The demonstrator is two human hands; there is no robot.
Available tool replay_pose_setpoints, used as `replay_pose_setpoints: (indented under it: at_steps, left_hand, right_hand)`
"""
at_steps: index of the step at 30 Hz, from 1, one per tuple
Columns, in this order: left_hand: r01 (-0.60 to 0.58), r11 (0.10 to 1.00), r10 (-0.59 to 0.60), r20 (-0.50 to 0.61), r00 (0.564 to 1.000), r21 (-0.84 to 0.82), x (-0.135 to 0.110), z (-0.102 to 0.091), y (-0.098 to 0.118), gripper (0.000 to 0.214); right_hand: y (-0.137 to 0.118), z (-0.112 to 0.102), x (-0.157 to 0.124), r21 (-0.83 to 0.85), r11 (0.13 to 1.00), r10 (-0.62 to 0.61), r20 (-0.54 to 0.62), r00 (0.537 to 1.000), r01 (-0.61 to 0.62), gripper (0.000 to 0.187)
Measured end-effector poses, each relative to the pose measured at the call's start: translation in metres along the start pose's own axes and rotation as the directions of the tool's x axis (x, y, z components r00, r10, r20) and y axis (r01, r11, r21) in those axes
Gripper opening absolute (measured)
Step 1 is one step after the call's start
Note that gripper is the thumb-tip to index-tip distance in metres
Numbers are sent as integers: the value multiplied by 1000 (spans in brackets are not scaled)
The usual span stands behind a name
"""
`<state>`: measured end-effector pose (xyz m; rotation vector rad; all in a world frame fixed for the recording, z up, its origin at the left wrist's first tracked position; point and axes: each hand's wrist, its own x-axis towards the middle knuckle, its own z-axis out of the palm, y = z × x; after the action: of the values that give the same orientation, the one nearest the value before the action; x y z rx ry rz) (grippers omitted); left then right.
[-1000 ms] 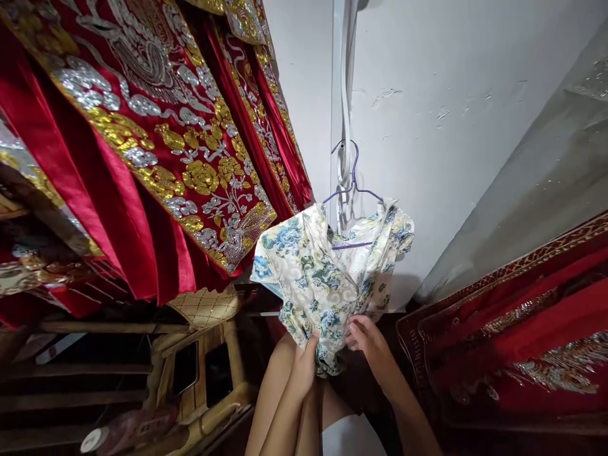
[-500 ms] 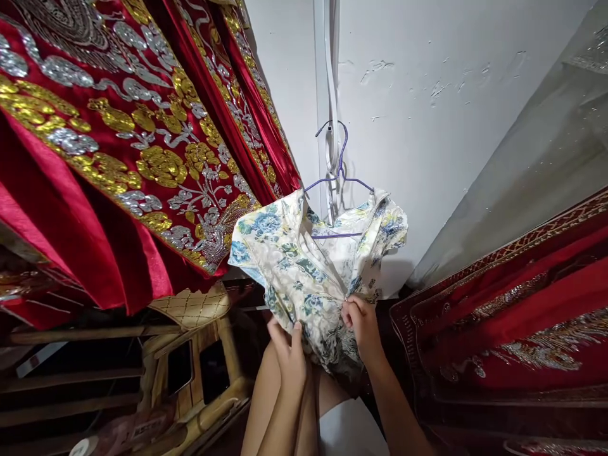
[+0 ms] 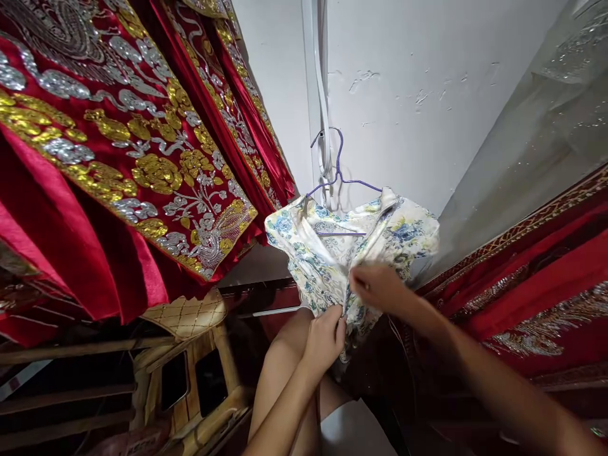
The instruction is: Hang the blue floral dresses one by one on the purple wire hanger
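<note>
A short-sleeved floral blouse (image 3: 317, 266), white with blue and yellow flowers, hangs on a purple hanger (image 3: 340, 177) in front of me. Its V-shaped neck opening faces me. My left hand (image 3: 327, 335) is closed on the front of the blouse, low near the middle, with the fabric pinched in its fingers. Higher and to the right, my right hand (image 3: 377, 286) is closed at the front edge below the neckline; it is slightly blurred, and what its fingertips pinch is partly hidden. The lower part of the blouse falls into shadow.
Red garments with gold and silver sequins (image 3: 156, 171) hang at the left. More red embroidered fabric (image 3: 536, 304) and a sheer pale cloth (image 3: 527, 133) hang at the right. A wooden chair (image 3: 185, 392) stands lower left. White straps (image 3: 319, 82) run down the wall.
My left hand has moved right and up, from the blouse's side to its middle. My right hand has risen slightly, its forearm swinging outward to the right. The blouse has straightened and shifted right.
</note>
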<state>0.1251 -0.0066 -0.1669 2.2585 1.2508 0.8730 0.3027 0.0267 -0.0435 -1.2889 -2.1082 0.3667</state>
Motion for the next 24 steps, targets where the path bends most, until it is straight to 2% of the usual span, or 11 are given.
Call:
replay_pose_setpoints:
  at_steps: [3,7,10,12,13,14,15,17,19,21,24]
  left_hand:
    - [16,999,-19,82,996,28,-5,8,11,18]
    - [-90,993,68,261,963,76,-8,0,22,18]
    - [-128,991,115,245,963,38,-8,-28,-2,21]
    - [36,999,-36,79,996,-6,-20,-51,-42,24]
    - [207,978,-209,-51,977,-33,-33,-61,-68,25]
    - [437,898,-439,-178,881,-50,-49,-70,-94,26]
    - [654,754,-646,-259,718,-67,-68,-76,-120,25]
    - [837,541,-805,-339,488,-81,-112,-81,-164,40]
    - [937,332,-882,-390,265,-113,-152,-76,-194,61]
    - [967,211,-897,-420,134,-141,-181,-67,-212,73]
    - [966,194,-892,-440,102,-170,-203,-57,-226,77]
  right_hand:
    - [-1,-51,56,-77,997,30,61,998,-25,30]
    - [-18,-90,106,-290,954,-138,-220,966,70,30]
    - [-32,-83,95,-229,973,-126,-372,920,41,26]
    - [-32,-62,67,-88,996,-28,-387,922,-7,21]
    - [-30,-48,50,-1,998,51,-356,933,-55,19]
    - [-26,-30,32,85,991,120,-295,948,-98,20]
    - [-22,-10,15,175,978,148,-190,970,-115,21]
    - [-16,37,-17,337,925,173,38,984,-175,21]
    - [-19,89,-42,472,845,120,293,949,-252,25]
    - [-32,140,-58,596,712,114,423,899,-371,32]
    - [-64,197,-72,740,453,131,497,858,-498,39]
